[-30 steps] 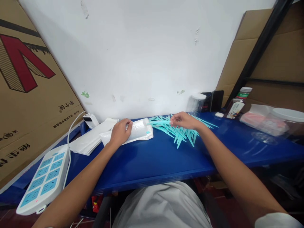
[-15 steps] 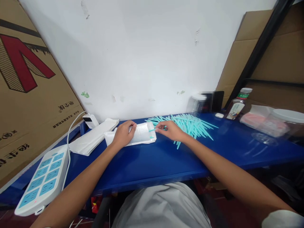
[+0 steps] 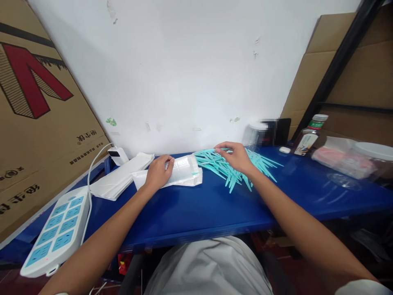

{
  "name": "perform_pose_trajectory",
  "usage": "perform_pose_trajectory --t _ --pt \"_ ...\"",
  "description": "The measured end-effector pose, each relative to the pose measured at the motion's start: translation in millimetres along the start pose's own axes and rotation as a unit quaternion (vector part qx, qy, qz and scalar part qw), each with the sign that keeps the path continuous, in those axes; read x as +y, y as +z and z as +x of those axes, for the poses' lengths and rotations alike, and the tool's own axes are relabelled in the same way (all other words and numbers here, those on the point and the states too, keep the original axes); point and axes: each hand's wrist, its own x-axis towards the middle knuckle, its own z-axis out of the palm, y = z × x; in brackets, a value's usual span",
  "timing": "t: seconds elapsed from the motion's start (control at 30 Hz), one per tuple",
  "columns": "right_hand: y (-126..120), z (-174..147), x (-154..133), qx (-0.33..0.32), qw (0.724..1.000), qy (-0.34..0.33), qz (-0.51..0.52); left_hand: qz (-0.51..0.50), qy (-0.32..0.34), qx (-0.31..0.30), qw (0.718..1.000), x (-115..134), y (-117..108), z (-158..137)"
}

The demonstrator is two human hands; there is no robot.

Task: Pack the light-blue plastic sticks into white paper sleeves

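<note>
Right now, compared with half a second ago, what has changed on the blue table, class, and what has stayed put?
The right hand has moved rightward, from the right end of the white pouch to the pile of turquoise sticks. It has let go of the stick it held at the pouch. The left hand stays on the pouch; the bottle stands where it was.
</note>
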Motion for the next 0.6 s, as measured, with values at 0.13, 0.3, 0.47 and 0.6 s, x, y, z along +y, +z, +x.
perform_pose_trajectory --t 0.13,0.3,0.47,0.6 --pt "15 -9 -4 -0.074 0.997 -0.029 -0.018 -0.004 0.003 0.007 1.000 0 0 0" --pt "35 -19 -6 -0.089 0.995 -0.030 -0.023 -0.004 0.015 0.008 1.000 4 0 -2" --pt "23 -14 -6 -0.049 0.998 -0.022 -0.030 -0.007 0.002 0.023 1.000 6 -2 -1" --pt "17 -10 -3 -0.029 0.999 -0.020 -0.038 -0.022 0.002 0.018 1.000 4 -3 1"
